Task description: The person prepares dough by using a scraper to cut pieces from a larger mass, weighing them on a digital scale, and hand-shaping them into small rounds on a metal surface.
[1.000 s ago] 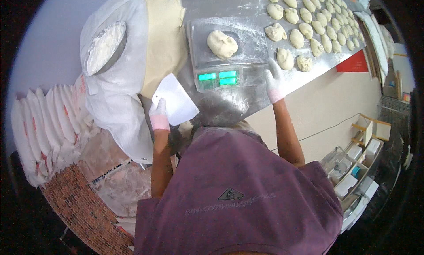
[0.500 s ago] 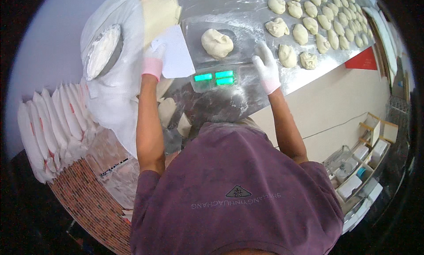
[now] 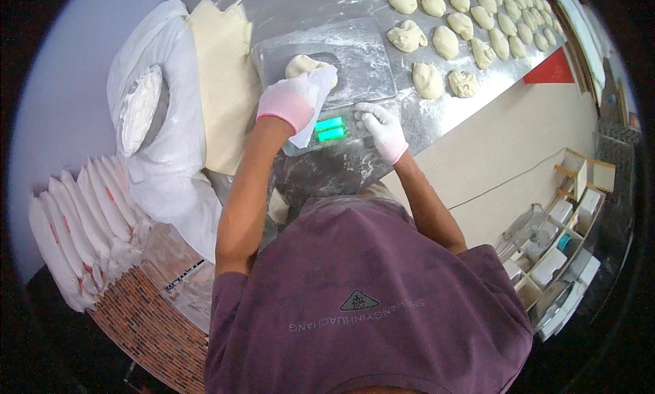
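Observation:
My left hand, in a white glove with a pink cuff, holds a white flat scraper tilted over the floury platform of a digital scale. The scraper and hand partly cover a lump of dough on the platform. My right hand, gloved alike, is at the scale's front right corner beside the green display, fingers bent and slightly apart, with nothing visible in them. Several rows of dough pieces lie to the right on the metal table.
A cream sheet and white cloth lie left of the scale, beside a container of flour. Stacked white sacks stand at the lower left. A red object and shelving with containers are past the table's right edge.
My left hand has swung the scraper up and to the right onto the dough on the scale. My right hand has moved left along the scale's front, its fingers more bent.

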